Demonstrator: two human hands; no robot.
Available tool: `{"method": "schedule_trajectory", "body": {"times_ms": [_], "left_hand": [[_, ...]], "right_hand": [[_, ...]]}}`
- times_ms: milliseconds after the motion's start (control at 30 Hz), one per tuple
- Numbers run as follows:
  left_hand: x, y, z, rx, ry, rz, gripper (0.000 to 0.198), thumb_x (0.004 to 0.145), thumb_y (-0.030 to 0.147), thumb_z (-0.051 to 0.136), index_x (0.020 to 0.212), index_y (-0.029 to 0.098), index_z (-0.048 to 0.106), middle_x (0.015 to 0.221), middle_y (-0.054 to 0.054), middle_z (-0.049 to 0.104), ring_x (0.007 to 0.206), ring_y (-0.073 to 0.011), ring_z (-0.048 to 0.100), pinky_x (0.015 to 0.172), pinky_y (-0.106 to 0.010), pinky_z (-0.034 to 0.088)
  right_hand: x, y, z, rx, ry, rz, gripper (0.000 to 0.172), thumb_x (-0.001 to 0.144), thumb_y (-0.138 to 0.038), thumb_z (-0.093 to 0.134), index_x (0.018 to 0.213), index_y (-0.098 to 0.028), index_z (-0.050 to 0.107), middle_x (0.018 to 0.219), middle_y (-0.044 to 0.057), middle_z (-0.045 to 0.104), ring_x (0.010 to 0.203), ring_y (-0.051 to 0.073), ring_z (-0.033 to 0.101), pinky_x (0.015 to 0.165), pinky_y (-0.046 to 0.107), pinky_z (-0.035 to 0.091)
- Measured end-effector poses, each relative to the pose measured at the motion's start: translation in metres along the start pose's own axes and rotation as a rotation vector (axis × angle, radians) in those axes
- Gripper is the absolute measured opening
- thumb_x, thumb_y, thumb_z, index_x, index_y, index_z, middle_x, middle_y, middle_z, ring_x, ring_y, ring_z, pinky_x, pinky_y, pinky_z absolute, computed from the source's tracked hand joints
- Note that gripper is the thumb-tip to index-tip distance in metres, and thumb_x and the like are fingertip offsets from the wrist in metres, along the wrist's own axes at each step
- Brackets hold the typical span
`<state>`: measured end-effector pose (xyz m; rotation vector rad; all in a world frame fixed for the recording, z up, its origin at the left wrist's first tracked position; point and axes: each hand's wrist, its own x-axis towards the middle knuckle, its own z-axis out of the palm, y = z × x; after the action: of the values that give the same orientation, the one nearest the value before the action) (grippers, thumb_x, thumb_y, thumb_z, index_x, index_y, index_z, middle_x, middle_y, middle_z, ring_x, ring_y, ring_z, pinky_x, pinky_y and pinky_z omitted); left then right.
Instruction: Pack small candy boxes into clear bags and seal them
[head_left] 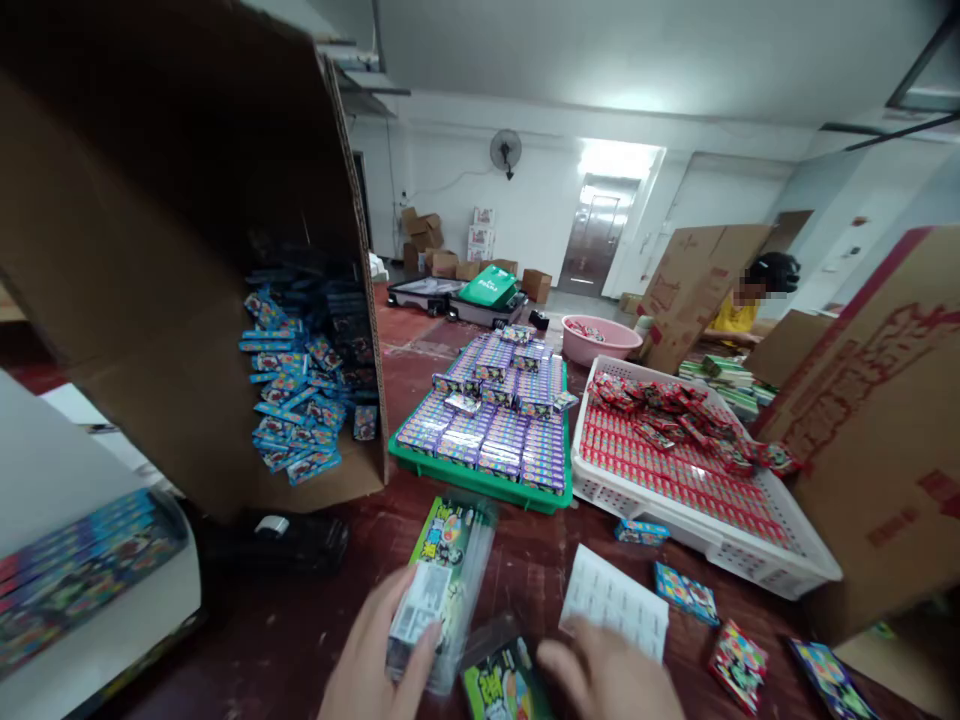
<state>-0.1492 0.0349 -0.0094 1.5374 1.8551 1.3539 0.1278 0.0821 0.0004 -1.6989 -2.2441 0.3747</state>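
Observation:
My left hand (382, 650) is closed around a green packet (444, 530) in a clear plastic sleeve, which carries a white printed label on its front. Its upper end tilts away from me. Over the lower edge of a white sticker sheet (619, 600) is my right hand (607, 670); its fingers are blurred, and whether they pinch anything does not show. Between the two hands lies a second green packet (506, 685), also in clear plastic and partly cut off by the bottom of the view.
A green tray (480, 487) of purple packets and a white crate (765, 575) of red packets stand ahead. Loose packets (686, 592) lie at right. At left, an open carton (150, 400) holds blue packets (292, 420). A pink basin (600, 345) and another person (739, 312) are farther back.

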Motion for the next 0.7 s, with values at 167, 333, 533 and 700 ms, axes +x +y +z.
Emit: {"method": "schedule_trajectory", "body": {"times_ms": [167, 333, 533, 700], "left_hand": [[0.17, 0.05, 0.018, -0.053, 0.007, 0.33, 0.043, 0.091, 0.03, 0.06, 0.133, 0.021, 0.055, 0.137, -0.014, 0.06, 0.128, -0.0283, 0.058, 0.114, -0.048, 0.044], [0.251, 0.083, 0.062, -0.157, 0.137, 0.278, 0.041, 0.092, 0.02, 0.057, 0.132, 0.014, 0.05, 0.133, -0.02, 0.058, 0.119, -0.0283, 0.063, 0.104, -0.049, 0.051], [0.206, 0.063, -0.023, 0.205, 0.424, 0.574, 0.03, 0.093, 0.017, 0.055, 0.123, 0.023, 0.052, 0.124, -0.01, 0.06, 0.123, -0.0252, 0.056, 0.109, -0.044, 0.046], [0.258, 0.018, -0.132, 0.941, 0.333, 0.082, 0.047, 0.088, 0.018, 0.057, 0.133, 0.01, 0.046, 0.13, -0.019, 0.052, 0.127, -0.0395, 0.051, 0.105, -0.055, 0.044]], "right_hand": [[0.171, -0.023, -0.091, 0.019, 0.216, -0.437, 0.064, 0.095, -0.062, 0.052, 0.142, -0.018, 0.049, 0.138, 0.017, 0.061, 0.128, 0.031, 0.058, 0.109, 0.049, 0.047], [0.356, -0.058, -0.097, -0.312, 0.075, -0.422, 0.119, 0.079, -0.068, 0.071, 0.16, -0.004, 0.012, 0.165, 0.028, 0.016, 0.154, 0.039, 0.018, 0.122, 0.053, 0.026], [0.469, -0.078, -0.066, -0.304, -0.069, -0.343, 0.116, 0.081, -0.072, 0.054, 0.15, 0.017, 0.023, 0.151, 0.05, 0.013, 0.143, 0.06, 0.012, 0.105, 0.074, 0.018], [0.508, -0.068, -0.046, -0.241, -0.117, -0.291, 0.103, 0.084, -0.064, 0.01, 0.135, 0.018, 0.047, 0.146, 0.045, 0.032, 0.133, 0.063, 0.025, 0.088, 0.078, 0.016]]}}
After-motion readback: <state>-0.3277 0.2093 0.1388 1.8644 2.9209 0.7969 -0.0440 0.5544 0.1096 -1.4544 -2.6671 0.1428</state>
